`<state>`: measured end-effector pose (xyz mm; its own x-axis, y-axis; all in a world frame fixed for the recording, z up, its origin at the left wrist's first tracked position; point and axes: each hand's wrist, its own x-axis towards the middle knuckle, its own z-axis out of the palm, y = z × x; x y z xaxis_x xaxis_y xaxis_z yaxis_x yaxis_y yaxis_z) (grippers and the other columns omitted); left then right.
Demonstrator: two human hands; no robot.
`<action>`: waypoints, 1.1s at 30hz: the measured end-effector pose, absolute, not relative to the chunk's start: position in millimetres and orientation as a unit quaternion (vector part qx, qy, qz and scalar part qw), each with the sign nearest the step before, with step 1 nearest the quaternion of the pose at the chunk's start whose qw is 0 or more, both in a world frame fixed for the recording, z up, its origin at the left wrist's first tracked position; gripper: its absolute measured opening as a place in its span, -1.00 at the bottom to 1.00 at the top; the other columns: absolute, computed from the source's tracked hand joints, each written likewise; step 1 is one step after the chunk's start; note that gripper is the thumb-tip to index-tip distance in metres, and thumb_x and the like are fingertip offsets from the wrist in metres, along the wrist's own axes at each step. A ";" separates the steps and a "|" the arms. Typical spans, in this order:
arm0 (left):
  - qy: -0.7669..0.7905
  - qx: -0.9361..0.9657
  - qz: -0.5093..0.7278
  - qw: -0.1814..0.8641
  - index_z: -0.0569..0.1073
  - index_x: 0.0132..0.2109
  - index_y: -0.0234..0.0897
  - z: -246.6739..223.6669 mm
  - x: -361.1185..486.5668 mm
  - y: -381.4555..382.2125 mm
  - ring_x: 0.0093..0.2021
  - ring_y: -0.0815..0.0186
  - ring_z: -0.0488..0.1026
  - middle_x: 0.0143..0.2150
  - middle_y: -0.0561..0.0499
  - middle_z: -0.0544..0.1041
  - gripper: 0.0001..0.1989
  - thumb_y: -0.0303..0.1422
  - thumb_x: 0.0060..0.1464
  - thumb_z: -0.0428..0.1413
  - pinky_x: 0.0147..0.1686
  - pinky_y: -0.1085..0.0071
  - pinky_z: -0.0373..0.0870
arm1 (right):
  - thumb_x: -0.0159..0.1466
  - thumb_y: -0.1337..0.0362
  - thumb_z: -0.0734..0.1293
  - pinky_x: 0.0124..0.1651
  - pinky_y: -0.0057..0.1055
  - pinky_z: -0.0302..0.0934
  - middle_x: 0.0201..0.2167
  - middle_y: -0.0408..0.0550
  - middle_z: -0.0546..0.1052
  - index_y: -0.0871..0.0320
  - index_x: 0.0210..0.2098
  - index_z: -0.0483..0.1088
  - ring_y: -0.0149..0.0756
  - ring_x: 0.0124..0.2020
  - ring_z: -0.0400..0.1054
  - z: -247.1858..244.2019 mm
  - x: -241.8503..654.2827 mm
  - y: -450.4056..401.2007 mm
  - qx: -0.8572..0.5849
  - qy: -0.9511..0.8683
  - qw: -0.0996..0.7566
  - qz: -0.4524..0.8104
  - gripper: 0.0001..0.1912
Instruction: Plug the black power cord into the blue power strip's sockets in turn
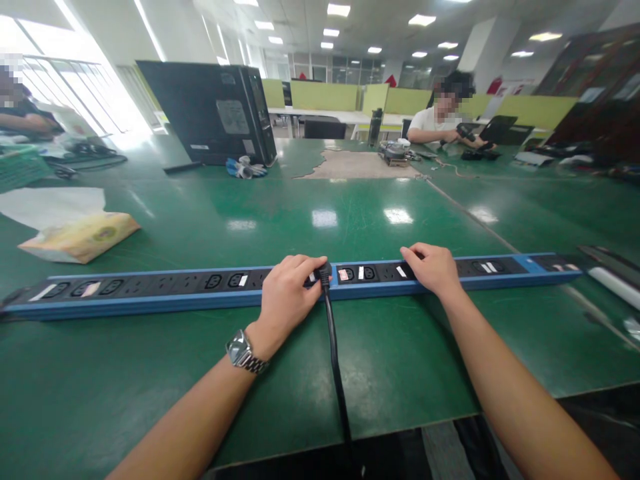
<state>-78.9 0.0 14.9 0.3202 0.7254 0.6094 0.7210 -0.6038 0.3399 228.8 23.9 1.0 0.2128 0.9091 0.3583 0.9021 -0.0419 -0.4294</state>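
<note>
A long blue power strip [170,301] with a row of black sockets lies across the green table in front of me. Several sockets carry small white labels. My left hand [290,293], a watch on its wrist, closes on a black plug [325,272] at the middle of the strip. The plug's pins are hidden, so how deep it sits cannot be told. From it a thick black cable [336,367] runs down over the table's near edge. Further along the strip, my right hand [434,268] grips the strip's body, its lower fingers partly hidden.
A tissue pack [83,237] lies at the left. Behind stand a black computer case [210,113] and gloves [245,168]. Across the table a person [440,117] handles a dark tool; another person [25,117] sits far left. A dark object with a white tube [615,287] lies right.
</note>
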 end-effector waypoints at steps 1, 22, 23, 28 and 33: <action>0.445 0.811 0.380 0.008 0.51 -0.02 -0.24 14.6 -80.0 -0.1 -0.14 0.19 0.47 -0.16 -0.05 0.58 -0.73 -0.37 0.12 0.15 -0.11 0.24 0.41 | 0.24 -0.08 0.20 -0.38 -0.40 0.05 -0.46 -0.08 0.57 0.07 -0.43 0.54 -0.25 -0.38 0.40 1.2 228.7 23.7 -0.721 -0.628 0.293 0.006 -0.57; 0.432 0.843 0.319 0.019 0.45 0.12 -0.23 16.1 -80.7 -4.1 -0.02 0.15 0.45 0.01 -0.07 0.57 -0.61 -0.43 0.13 0.06 -0.02 0.15 0.40 | 0.24 -0.07 0.20 -0.40 -0.40 0.04 -0.48 -0.08 0.56 0.07 -0.44 0.54 -0.26 -0.40 0.39 2.5 228.2 23.8 -0.721 -0.628 0.294 0.006 -0.58; 0.432 0.845 0.314 0.018 0.44 0.14 -0.22 15.4 -80.8 -5.4 0.00 0.15 0.44 0.03 -0.06 0.56 -0.60 -0.43 0.15 0.04 -0.01 0.15 0.39 | 0.24 -0.07 0.20 -0.40 -0.40 0.04 -0.47 -0.08 0.57 0.07 -0.43 0.54 -0.26 -0.40 0.39 2.5 228.1 23.6 -0.720 -0.628 0.295 0.007 -0.58; 0.438 0.859 0.267 -0.007 0.31 0.25 -0.15 11.8 -81.4 -14.5 0.09 0.13 0.37 0.17 -0.04 0.47 -0.45 -0.53 0.11 -0.04 0.06 0.12 0.30 | 0.24 -0.07 0.21 -0.40 -0.40 0.04 -0.46 -0.08 0.57 0.07 -0.43 0.55 -0.26 -0.40 0.40 1.2 228.2 23.7 -0.716 -0.631 0.299 0.004 -0.58; 0.438 0.861 0.260 -0.022 0.27 0.28 -0.16 7.3 -81.6 -16.8 0.11 0.11 0.35 0.21 -0.06 0.42 -0.43 -0.53 0.13 -0.06 0.05 0.12 0.27 | 0.24 -0.04 0.21 -0.37 -0.39 0.08 -0.46 -0.06 0.57 0.09 -0.43 0.54 -0.24 -0.40 0.41 0.4 228.3 22.9 -0.713 -0.624 0.320 -0.009 -0.60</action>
